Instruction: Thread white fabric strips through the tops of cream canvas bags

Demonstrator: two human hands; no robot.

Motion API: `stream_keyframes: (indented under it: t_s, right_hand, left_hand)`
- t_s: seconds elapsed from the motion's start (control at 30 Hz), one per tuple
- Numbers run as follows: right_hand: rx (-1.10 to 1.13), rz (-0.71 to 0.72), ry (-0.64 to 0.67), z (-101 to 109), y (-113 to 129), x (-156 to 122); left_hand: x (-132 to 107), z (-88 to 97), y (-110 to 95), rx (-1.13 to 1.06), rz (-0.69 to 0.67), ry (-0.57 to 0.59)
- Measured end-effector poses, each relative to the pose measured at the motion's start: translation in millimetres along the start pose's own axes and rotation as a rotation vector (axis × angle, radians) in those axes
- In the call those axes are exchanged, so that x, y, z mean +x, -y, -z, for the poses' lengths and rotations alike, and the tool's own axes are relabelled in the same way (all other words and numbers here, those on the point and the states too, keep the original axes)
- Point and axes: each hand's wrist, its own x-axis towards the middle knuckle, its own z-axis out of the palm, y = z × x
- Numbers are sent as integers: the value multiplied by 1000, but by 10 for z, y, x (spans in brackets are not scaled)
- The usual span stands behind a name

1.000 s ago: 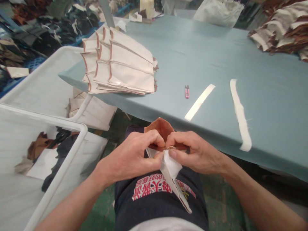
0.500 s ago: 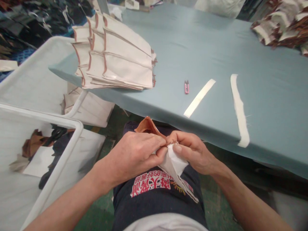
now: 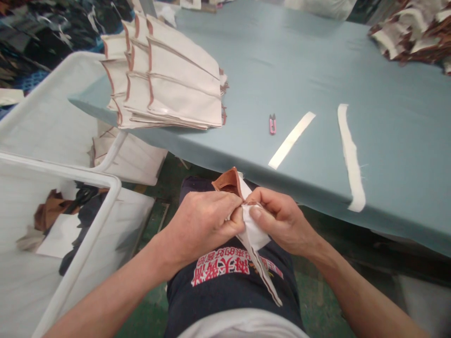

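Over my lap, my left hand (image 3: pixel 211 220) and my right hand (image 3: pixel 278 218) meet, thumbs and fingers pinching one piece of sewn fabric (image 3: pixel 254 231). White cloth shows on its near side, with a narrow brown-edged strip hanging toward my knees. A brown, open-mouthed part (image 3: pixel 229 182) sticks up beyond my left knuckles. The exact spot between my fingertips is mostly hidden. Beyond my hands, on the table (image 3: pixel 310 70), lie pink thread snips (image 3: pixel 272 125) and two pale fabric strips, one slanting (image 3: pixel 291 140) and one nearly upright (image 3: pixel 351 159).
A stack of white, brown-edged fabric pieces (image 3: pixel 183 80) lies at the table's left end. White bins (image 3: pixel 116 183) stand to my left, one holding brown and dark scraps (image 3: pixel 79 216). A heap of brown and white pieces (image 3: pixel 416 33) sits at the far right.
The brown part has swung right and up, opening more to view. The hanging strip has shifted left and down. Both hands keep their pinch at nearly the same place.
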Motion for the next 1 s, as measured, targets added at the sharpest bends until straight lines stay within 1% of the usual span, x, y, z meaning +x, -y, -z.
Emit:
stream_keyframes:
  t_s: [0.13, 0.3, 0.43, 0.53, 0.63, 0.73, 0.83, 1.0]
  right_hand:
    - [-79, 32, 9, 20, 14, -1]
    - [-94, 43, 29, 19, 14, -22]
    - [-95, 39, 13, 11, 59, -1]
    - [-106, 22, 14, 19, 117, 29]
    - [-76, -27, 56, 33, 148, 52]
    - [19, -82, 100, 39, 122, 68]
    - [104, -103, 121, 37, 70, 80]
    - [123, -99, 137, 44, 34, 89]
  left_hand:
    - [-12, -20, -4, -67, 63, -31]
    - [-5, 29, -33, -332, 194, -19]
    - [14, 49, -62, -499, 261, -21]
    - [20, 45, -87, -540, 279, -39]
    - [25, 47, -114, -551, 279, -44]
    - [31, 54, -128, -559, 292, -50]
    - [35, 52, -122, -588, 329, -50]
    - [33, 20, -103, -656, 383, -41]
